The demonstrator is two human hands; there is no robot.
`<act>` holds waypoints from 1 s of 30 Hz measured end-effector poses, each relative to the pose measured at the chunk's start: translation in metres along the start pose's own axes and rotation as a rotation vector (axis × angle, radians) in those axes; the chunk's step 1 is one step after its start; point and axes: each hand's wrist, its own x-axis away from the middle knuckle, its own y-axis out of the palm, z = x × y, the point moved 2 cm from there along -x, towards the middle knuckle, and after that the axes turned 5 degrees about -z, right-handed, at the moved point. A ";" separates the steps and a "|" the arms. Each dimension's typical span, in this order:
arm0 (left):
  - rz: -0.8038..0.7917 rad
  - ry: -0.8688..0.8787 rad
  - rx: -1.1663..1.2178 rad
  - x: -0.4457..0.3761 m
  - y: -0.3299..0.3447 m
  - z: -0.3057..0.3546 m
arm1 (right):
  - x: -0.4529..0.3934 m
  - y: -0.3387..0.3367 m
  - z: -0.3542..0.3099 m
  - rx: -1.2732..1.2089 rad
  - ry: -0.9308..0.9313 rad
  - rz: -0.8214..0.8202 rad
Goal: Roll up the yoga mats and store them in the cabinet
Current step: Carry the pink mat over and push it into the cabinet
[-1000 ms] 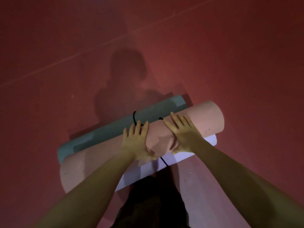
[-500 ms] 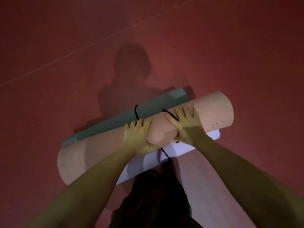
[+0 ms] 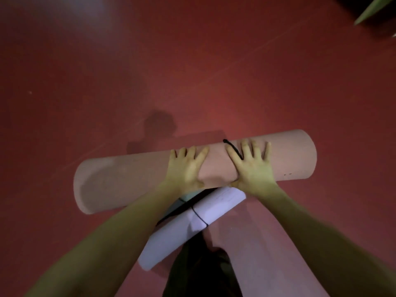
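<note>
A thick pink rolled yoga mat [image 3: 128,181] lies crosswise in front of me, raised above the floor. My left hand [image 3: 185,168] and my right hand [image 3: 250,166] grip its middle, fingers spread over the top and thumbs on the near side. A black cord [image 3: 232,147] runs over the roll and under my right fingers. Below the roll a pale lavender rolled mat [image 3: 182,232], tied with a thin black cord, lies slanted on the floor. A sliver of a teal mat [image 3: 186,197] shows between them.
The red floor [image 3: 192,61] stretches ahead with faint seam lines. A dark object with a green edge [image 3: 372,9] sits in the top right corner; what it is I cannot tell. My dark-clothed legs [image 3: 199,273] are at the bottom.
The pink roll has come up and turned level, now covering most of the teal mat. The view has swung, and the dark object has entered at top right.
</note>
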 end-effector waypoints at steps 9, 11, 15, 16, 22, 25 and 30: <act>0.073 0.159 -0.236 -0.051 -0.215 0.094 | 0.050 -0.181 0.140 -0.019 0.139 0.087; 0.110 0.189 -0.284 -0.069 -0.249 0.124 | 0.058 -0.204 0.178 -0.019 0.157 0.101; 0.149 0.238 -0.326 -0.117 -0.318 0.190 | 0.073 -0.245 0.267 -0.046 0.207 0.145; 0.167 0.262 -0.339 -0.129 -0.336 0.208 | 0.077 -0.255 0.290 -0.043 0.214 0.159; 0.260 0.338 -0.384 -0.209 -0.408 0.318 | 0.091 -0.300 0.433 0.012 0.248 0.187; 0.271 0.368 -0.389 -0.249 -0.429 0.362 | 0.092 -0.309 0.492 -0.001 0.293 0.172; 0.283 0.461 -0.429 -0.331 -0.453 0.426 | 0.081 -0.300 0.580 -0.039 0.387 0.192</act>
